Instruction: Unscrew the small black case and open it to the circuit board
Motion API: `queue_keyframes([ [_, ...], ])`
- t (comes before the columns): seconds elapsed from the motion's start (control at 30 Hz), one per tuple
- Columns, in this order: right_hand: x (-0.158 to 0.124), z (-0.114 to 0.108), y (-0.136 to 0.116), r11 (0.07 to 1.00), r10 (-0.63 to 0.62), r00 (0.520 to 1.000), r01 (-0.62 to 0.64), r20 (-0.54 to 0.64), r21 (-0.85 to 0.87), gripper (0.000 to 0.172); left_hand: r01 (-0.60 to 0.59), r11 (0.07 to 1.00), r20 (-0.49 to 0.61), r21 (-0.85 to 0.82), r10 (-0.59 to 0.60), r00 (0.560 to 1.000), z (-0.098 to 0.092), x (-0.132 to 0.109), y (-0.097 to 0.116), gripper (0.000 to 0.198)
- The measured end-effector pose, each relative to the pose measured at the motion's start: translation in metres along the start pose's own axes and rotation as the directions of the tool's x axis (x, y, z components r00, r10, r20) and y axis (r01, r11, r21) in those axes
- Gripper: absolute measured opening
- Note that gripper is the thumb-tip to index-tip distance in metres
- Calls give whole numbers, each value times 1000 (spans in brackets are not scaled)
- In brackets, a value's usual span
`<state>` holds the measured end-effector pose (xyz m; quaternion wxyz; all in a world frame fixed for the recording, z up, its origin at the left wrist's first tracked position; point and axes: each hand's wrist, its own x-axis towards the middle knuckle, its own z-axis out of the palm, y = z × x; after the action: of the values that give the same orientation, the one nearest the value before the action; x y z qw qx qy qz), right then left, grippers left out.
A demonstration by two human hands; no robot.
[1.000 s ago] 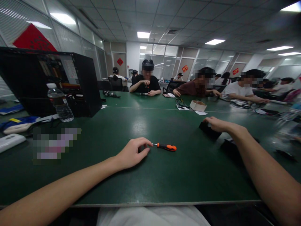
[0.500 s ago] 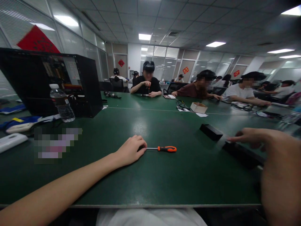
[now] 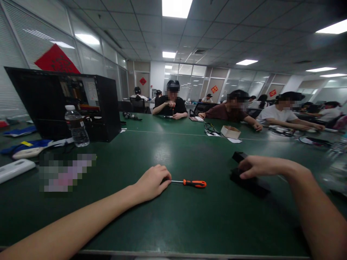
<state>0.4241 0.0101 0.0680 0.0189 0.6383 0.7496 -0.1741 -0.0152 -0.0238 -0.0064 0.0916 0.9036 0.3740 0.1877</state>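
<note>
the screwdriver (image 3: 194, 183) lies flat on the green table (image 3: 135, 227), its orange and black handle toward three o'clock and its bare metal shaft toward nine, with twelve pointing away from the wearer. at the screwdriver's nine o'clock the left hand (image 3: 153, 183) rests on the surface, fingers curled and thumb near the shaft's end; the tip is hidden there, so it cannot be told whether the hand pinches the shaft or merely covers it. between two and three o'clock, the right hand (image 3: 251, 168) reaches in from the right, thumb and fingers pinching a long black block (image 3: 254, 186) whose outline is smeared by blur. just beyond it, a second black block (image 3: 238, 156) lies partly behind the hand. farther off at ten o'clock stands an open black computer case (image 3: 110, 108) with its inner parts showing, and a clear water bottle (image 3: 78, 129) with a brown label stands just in front of it. a white device (image 3: 16, 170) lies at nine o'clock, well beyond the left hand. between one and two o'clock sits a small pale open box (image 3: 231, 133), white paper (image 3: 234, 141) just beside it. across the table at twelve, a person in black (image 3: 179, 105) sits holding a red tool (image 3: 172, 105) upright. at one o'clock a person in a maroon top (image 3: 225, 112) leans on the table, and at two a person in a white shirt (image 3: 278, 113) sits near a tangle of cables (image 3: 283, 131).
</note>
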Motion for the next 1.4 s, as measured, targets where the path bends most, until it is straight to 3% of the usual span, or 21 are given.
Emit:
queue_keyframes([
  [0.13,8,8,-52,975,-217,974,213,66,61,67,33,999,-19,-8,-33,999,-1,-1,1,16],
  [0.27,5,11,-61,981,-193,977,194,91,5,79,75,996,-20,-52,-77,997,-1,-2,2,19],
  [0.33,5,13,-58,982,-180,975,185,129,-30,78,66,995,-9,-79,-67,998,-1,-2,2,19],
  [0.43,11,22,-63,960,-262,959,271,109,-71,62,4,996,6,-84,-4,1000,0,-1,3,19],
  [0.6,15,44,-102,912,-409,912,409,-21,-18,64,-111,992,16,-63,112,994,-1,-5,10,21],
  [0.73,4,55,-131,842,-519,854,519,-43,149,63,-196,976,-126,-89,185,975,-2,-9,20,22],
  [0.83,-8,55,-144,808,-557,830,545,-11,225,62,-268,962,-284,-59,241,928,-3,-11,24,23],
  [1.0,-19,54,-152,806,-577,810,545,101,231,49,-250,966,-455,-61,196,869,-5,-10,24,19],
  [1.07,-19,54,-152,790,-576,817,547,30,276,47,-206,972,-466,-112,131,875,-7,-9,24,18],
  [1.17,-14,52,-148,733,-505,820,572,-269,367,42,-119,971,-439,-208,16,898,-9,-4,23,17],
  [1.3,-7,44,-137,663,-296,853,507,-430,551,45,1,928,-321,-373,-130,938,-4,5,13,56],
  [1.4,-6,37,-132,670,-228,803,540,-551,510,46,117,867,-194,-485,-237,952,3,10,5,57],
])
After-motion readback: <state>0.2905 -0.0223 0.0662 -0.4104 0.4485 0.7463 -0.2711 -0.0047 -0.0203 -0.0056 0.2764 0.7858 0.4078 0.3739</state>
